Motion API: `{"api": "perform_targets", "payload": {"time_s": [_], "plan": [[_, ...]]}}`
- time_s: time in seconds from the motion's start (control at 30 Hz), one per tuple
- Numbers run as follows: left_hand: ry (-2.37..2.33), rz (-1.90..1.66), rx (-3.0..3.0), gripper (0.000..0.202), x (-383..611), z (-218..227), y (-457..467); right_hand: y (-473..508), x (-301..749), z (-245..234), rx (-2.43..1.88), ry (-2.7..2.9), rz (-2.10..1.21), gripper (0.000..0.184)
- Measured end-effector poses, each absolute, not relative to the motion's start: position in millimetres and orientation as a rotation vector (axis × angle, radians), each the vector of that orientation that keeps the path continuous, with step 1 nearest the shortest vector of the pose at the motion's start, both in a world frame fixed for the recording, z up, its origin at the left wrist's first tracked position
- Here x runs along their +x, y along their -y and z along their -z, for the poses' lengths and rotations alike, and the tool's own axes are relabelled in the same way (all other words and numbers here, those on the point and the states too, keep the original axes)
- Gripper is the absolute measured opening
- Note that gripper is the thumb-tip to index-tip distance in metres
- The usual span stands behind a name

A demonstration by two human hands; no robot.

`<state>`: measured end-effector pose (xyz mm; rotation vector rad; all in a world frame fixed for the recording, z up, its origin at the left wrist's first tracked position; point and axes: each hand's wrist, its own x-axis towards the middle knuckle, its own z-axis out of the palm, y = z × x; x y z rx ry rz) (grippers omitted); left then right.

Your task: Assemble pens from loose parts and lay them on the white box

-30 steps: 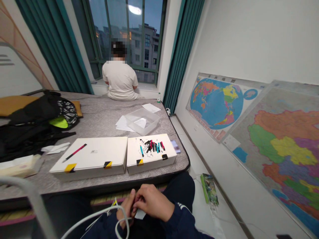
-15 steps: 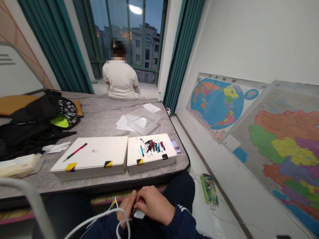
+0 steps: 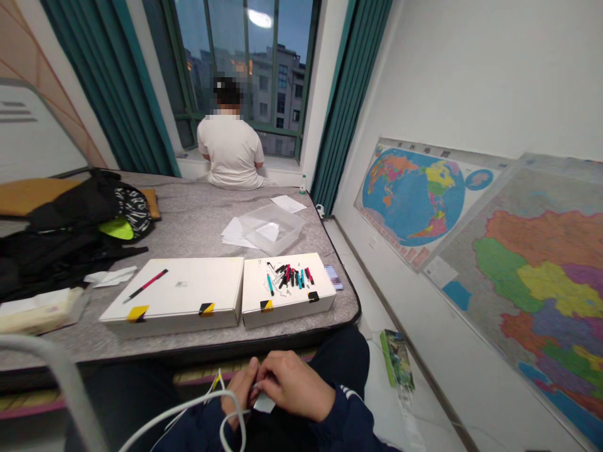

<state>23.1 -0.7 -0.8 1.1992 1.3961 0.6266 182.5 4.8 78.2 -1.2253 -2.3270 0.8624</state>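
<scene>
Both my hands are together low in my lap, in front of a grey mattress (image 3: 198, 220). My left hand (image 3: 241, 389) is closed, fingers pinched round something small that I cannot make out. My right hand (image 3: 294, 384) curls over it, fingertips pressed to the same spot, with a small white piece (image 3: 264, 403) showing just beneath. A white cable (image 3: 188, 408) loops over my left wrist. On the mattress ahead, a small white box (image 3: 287, 295) carries several coloured pen parts (image 3: 288, 276), and a larger white box (image 3: 176, 298) carries one pink pen (image 3: 145, 285).
A clear plastic tray (image 3: 269, 229) and loose papers lie farther back. Black bags (image 3: 70, 232) fill the left side. A person in a white shirt (image 3: 230, 154) sits at the window, back turned. Maps (image 3: 471, 220) lean on the right wall; a booklet (image 3: 396, 358) lies on the floor.
My hands stay together in my lap with only slight finger movement. The view has shifted a little to the left.
</scene>
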Motion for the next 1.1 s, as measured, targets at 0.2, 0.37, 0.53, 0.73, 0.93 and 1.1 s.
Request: {"api": "perform_targets", "payload": {"time_s": [0.2,0.37,0.53,0.73,0.93,1.1], "plan": [[-1.328,-0.635,1.033,0.073,30,-2,-2,-11,188,-82,-1.154,2.219,-0.977,0.004],[-1.318,-0.677,1.028,0.069,27,-3,-2,-11,187,-79,-1.149,2.174,-1.001,0.001],[-1.276,-0.812,0.892,0.068,25,-3,-4,-9,188,-83,-1.155,2.100,-0.974,0.003],[-1.193,-0.843,0.704,0.069,24,6,-11,-51,204,-59,-1.250,1.955,-0.792,0.004],[-1.145,-0.857,0.634,0.069,23,16,-14,-145,231,-12,-1.537,1.763,-0.455,0.010],[-1.054,-0.867,0.587,0.069,20,9,-15,-189,239,1,-1.651,1.747,-0.353,0.013]]}}
